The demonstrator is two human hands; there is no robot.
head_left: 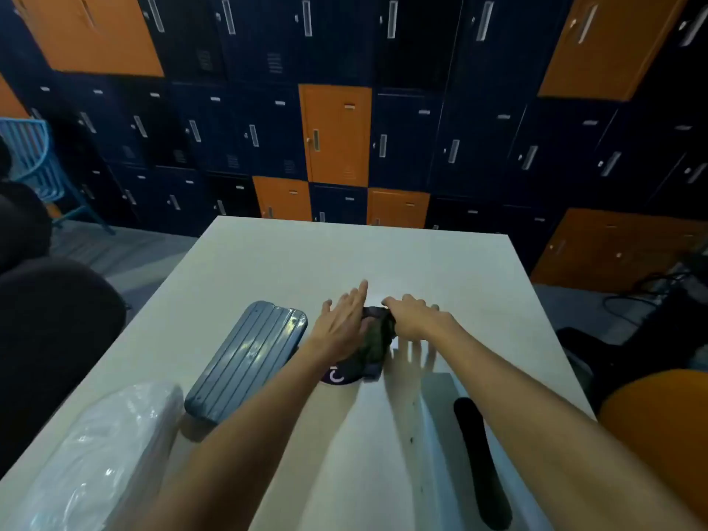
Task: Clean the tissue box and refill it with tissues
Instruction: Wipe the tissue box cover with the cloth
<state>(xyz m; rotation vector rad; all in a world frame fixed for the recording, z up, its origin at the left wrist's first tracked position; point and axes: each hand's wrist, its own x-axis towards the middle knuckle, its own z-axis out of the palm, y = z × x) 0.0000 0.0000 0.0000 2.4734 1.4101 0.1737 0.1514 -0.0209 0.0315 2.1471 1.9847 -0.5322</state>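
At the near left edge of the white, matte desk (344, 254) lies a soft, pillow-shaped tissue pack (103, 454) in glossy, crinkled clear plastic. Near the right edge rests a pale flat panel (436, 415) with a long black round-ended shape (482, 461) on it; whether that is a slot or a separate object is unclear.

Just past the pack, the tissue box (249, 358) lies at a slant. It is a blue-grey, hard, shiny case with rounded corners and raised lengthwise ribs. Its inside is not visible.

At the middle of the desk, the left hand (344, 323) is flat with straight fingers against the left side of a crumpled dark green-grey cloth (377, 339). The right hand (413, 320) curls its fingers around the cloth's far end, gripping it. A dark round item with a white mark (339, 377) peeks out beneath the left forearm.

Beyond the desk stands a wall of navy and orange metal lockers (337, 136).
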